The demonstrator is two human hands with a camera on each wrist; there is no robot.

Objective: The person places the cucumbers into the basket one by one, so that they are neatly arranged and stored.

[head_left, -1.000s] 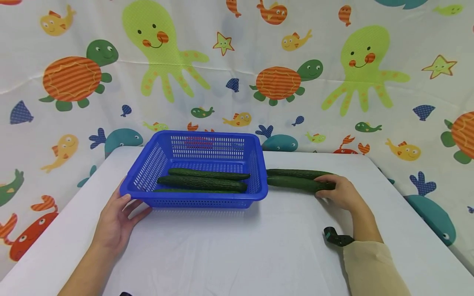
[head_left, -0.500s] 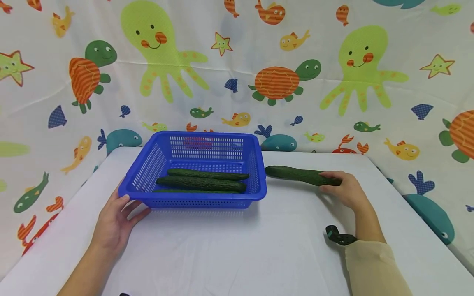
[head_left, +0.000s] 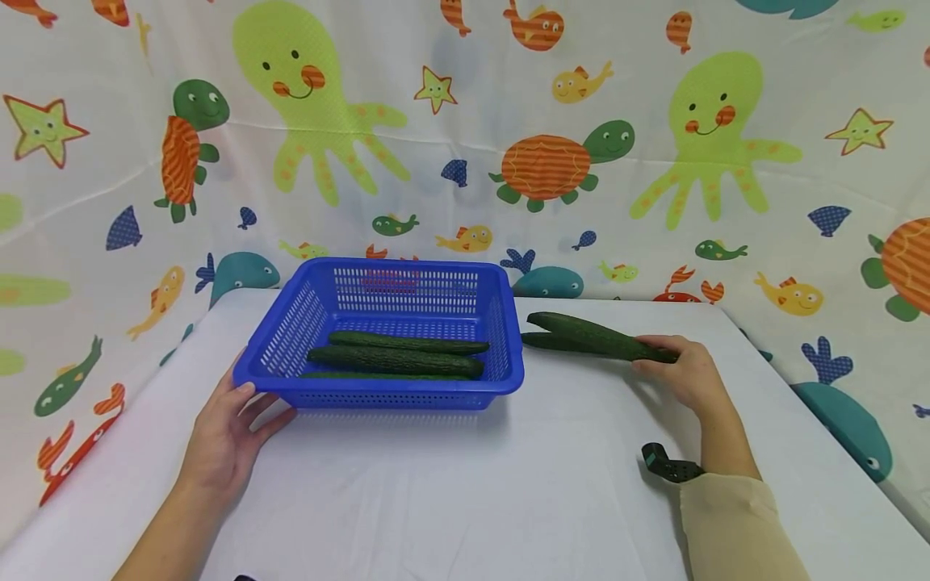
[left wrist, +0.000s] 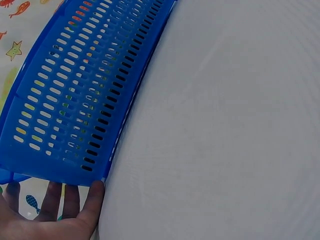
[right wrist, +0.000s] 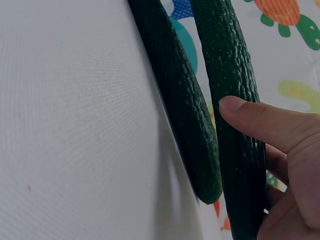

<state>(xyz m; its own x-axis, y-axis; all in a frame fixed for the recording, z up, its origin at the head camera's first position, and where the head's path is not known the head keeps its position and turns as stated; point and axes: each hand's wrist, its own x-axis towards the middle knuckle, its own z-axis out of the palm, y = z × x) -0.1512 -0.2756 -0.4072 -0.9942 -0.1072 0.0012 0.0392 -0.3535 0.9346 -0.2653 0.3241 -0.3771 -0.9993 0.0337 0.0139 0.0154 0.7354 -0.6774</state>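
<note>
My right hand [head_left: 686, 375] grips the near end of a long dark green cucumber [head_left: 584, 331], thumb laid along its side in the right wrist view. The cucumber's far end slants up to the left, above a second cucumber [right wrist: 175, 90] lying on the table. At the left front corner of a blue slotted plastic basket [head_left: 392, 385], my left hand [head_left: 225, 436] holds the rim, its fingers spread around the corner. Its fingertips [left wrist: 95, 192] meet the basket's edge in the left wrist view. Several cucumbers [head_left: 395, 361] lie side by side inside the basket.
A white cloth covers the table [head_left: 450, 492]. Behind it hangs a curtain [head_left: 494, 97] printed with sea animals. The basket's right wall stands close to the left ends of the two cucumbers. A black strap device [head_left: 668, 466] sits on my right wrist.
My right hand has shifted slightly right with the nearer cucumber, whose left end has risen and swung back across the other one. The left hand and basket stay in place.
</note>
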